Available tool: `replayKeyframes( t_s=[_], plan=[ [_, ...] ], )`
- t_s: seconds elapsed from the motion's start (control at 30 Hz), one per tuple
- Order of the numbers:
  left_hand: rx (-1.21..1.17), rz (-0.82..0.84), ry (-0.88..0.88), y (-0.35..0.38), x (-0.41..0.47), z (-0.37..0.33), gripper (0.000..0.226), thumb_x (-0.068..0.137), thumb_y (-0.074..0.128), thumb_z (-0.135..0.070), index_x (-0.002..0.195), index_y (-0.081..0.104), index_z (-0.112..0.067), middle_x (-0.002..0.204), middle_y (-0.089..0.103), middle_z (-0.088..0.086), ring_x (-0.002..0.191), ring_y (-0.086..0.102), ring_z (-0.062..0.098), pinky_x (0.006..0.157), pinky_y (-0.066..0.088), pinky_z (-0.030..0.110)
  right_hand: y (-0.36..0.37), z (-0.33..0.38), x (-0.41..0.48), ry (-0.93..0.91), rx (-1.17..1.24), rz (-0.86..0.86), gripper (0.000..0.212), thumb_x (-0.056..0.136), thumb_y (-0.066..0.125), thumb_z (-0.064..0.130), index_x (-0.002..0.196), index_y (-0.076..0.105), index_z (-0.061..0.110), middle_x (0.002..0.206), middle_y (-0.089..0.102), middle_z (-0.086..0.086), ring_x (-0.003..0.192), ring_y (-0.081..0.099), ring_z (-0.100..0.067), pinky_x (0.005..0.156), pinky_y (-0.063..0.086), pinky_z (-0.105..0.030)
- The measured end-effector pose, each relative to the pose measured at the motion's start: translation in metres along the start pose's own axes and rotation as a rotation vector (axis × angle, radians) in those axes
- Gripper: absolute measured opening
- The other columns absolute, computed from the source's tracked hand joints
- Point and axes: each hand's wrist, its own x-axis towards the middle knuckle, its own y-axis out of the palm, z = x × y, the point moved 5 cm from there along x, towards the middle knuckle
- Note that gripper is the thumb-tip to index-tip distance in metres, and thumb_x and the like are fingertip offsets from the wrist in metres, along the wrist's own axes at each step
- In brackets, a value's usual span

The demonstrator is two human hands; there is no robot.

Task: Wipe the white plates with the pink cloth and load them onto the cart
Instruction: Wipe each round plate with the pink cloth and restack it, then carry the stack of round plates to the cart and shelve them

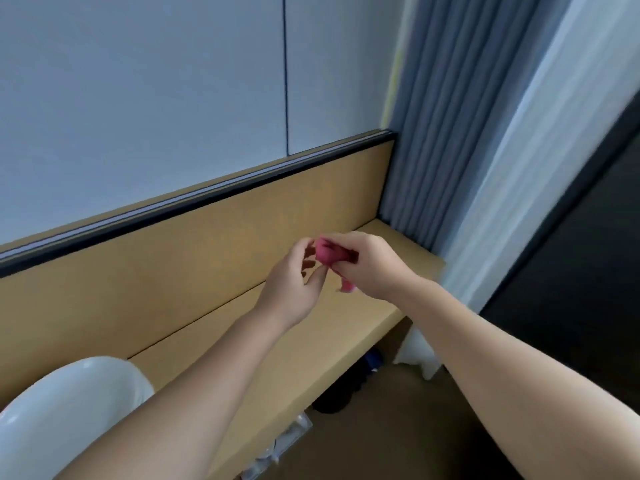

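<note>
From my remote seat I see both hands raised together above the far end of the tabletop [311, 344], with the pink cloth [329, 254] bunched between them. The right hand [370, 268] is clamped on the cloth: its fingers curl over the top of the wad, and a pink tail hangs out below the palm. The left hand [294, 289] comes in from the other side with curled fingers, and its thumb and fingertips meet the cloth's left edge. The frame is smeared there, so I read that as a pinch, but only likely. The cloth is held in the air, not lying on the wood.

The white plate [62, 420] sits at the lower left on the tabletop, well apart from the hands. Its right part is hidden behind the left forearm, and I cannot tell whether it is one plate or a stack.

A wooden backboard [173, 258] with a dark top rail runs behind the tabletop, below pale wall panels [138, 81]. A grey curtain [450, 116] hangs at the right end. Under the tabletop, something of clear plastic [287, 441] rests on the brown floor [398, 431].
</note>
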Motion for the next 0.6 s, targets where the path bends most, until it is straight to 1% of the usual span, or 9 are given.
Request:
replayKeyframes(
  t_s=[0.07,0.13,0.2,0.27,0.33,0.37,0.4,0.5,0.6],
  plan=[
    [-0.096,0.110,0.073,0.047,0.016,-0.044,0.039,0.097,0.053,-0.025,0.135,0.045,-0.028,0.117,0.060,-0.016,0.113,0.058,0.005,0.093,0.047,0.025,-0.054,-0.016,-0.028,0.043,-0.017,-0.110,0.034,0.093,0.056,0.005,0.119,0.064,0.026,0.082,0.059,0.013,0.054,0.064,-0.007,0.062,0.059,-0.028],
    [-0.153,0.195,0.158,0.095,0.024,-0.092,0.037,0.097,0.052,-0.028,0.133,0.046,-0.031,0.119,0.061,-0.016,0.113,0.058,0.002,0.095,0.047,0.026,-0.106,-0.033,-0.062,0.097,-0.020,-0.209,0.035,0.091,0.054,0.002,0.107,0.066,0.030,0.082,0.059,0.012,0.055,0.062,-0.006,0.059,0.058,-0.027],
    [-0.197,0.262,0.259,0.144,0.025,-0.145,0.031,0.098,0.051,-0.023,0.128,0.049,-0.032,0.117,0.061,-0.016,0.111,0.058,0.000,0.092,0.046,0.023,-0.155,-0.055,-0.102,0.165,-0.022,-0.300,0.034,0.090,0.052,0.001,0.098,0.067,0.031,0.083,0.061,0.011,0.057,0.061,-0.005,0.056,0.057,-0.025],
    [-0.222,0.322,0.348,0.192,0.017,-0.200,0.030,0.099,0.051,-0.022,0.126,0.049,-0.033,0.113,0.059,-0.020,0.106,0.057,-0.004,0.089,0.045,0.017,-0.203,-0.077,-0.147,0.238,-0.029,-0.401,0.034,0.091,0.053,0.003,0.104,0.068,0.030,0.081,0.063,0.012,0.054,0.060,-0.002,0.055,0.057,-0.024],
    [-0.245,0.397,0.403,0.241,0.005,-0.251,0.028,0.100,0.049,-0.023,0.126,0.047,-0.034,0.107,0.055,-0.028,0.096,0.055,-0.014,0.078,0.044,0.004,-0.251,-0.097,-0.194,0.294,-0.030,-0.510,0.037,0.091,0.052,0.003,0.112,0.068,0.028,0.082,0.063,0.013,0.052,0.061,-0.006,0.052,0.056,-0.026],
    [-0.267,0.433,0.429,0.265,-0.002,-0.274,0.025,0.100,0.049,-0.023,0.123,0.048,-0.034,0.104,0.055,-0.029,0.093,0.055,-0.018,0.073,0.043,0.001,-0.273,-0.106,-0.219,0.312,-0.043,-0.557,0.037,0.091,0.052,0.002,0.112,0.069,0.027,0.083,0.064,0.012,0.052,0.062,-0.008,0.051,0.056,-0.027],
    [-0.289,0.456,0.451,0.290,-0.008,-0.296,0.023,0.100,0.049,-0.023,0.121,0.050,-0.032,0.103,0.057,-0.027,0.093,0.056,-0.017,0.073,0.044,0.002,-0.293,-0.113,-0.244,0.322,-0.067,-0.593,0.038,0.091,0.051,0.001,0.113,0.068,0.026,0.085,0.064,0.011,0.055,0.064,-0.011,0.051,0.057,-0.029],
    [-0.334,0.535,0.529,0.360,-0.032,-0.354,0.023,0.097,0.052,-0.020,0.119,0.057,-0.027,0.106,0.065,-0.017,0.100,0.060,-0.006,0.083,0.046,0.012,-0.346,-0.141,-0.318,0.357,-0.068,-0.686,0.041,0.089,0.052,-0.002,0.113,0.068,0.026,0.085,0.063,0.011,0.060,0.067,-0.014,0.054,0.059,-0.034],
    [-0.381,0.658,0.566,0.429,-0.064,-0.402,0.023,0.096,0.054,-0.017,0.113,0.055,-0.033,0.102,0.066,-0.017,0.097,0.061,-0.009,0.078,0.044,0.005,-0.385,-0.175,-0.393,0.438,-0.049,-0.767,0.037,0.090,0.054,-0.001,0.111,0.069,0.025,0.074,0.063,0.013,0.057,0.065,-0.010,0.057,0.060,-0.036]
  ],
)
